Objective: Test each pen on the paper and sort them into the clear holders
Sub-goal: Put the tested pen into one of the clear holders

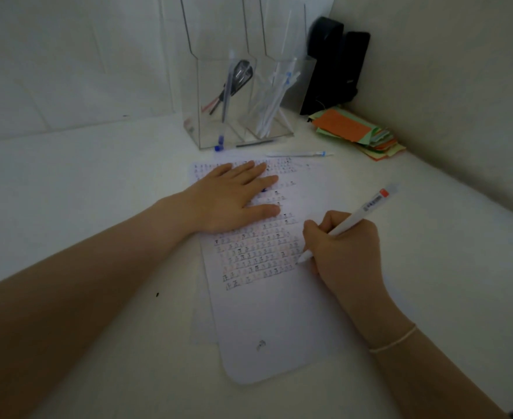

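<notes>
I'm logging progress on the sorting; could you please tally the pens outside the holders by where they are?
Pen held in right hand, white pen: 1
Pen lying loose on table, capped pen: 1
Dark refill-like stick by holders: 1
Total: 3
</notes>
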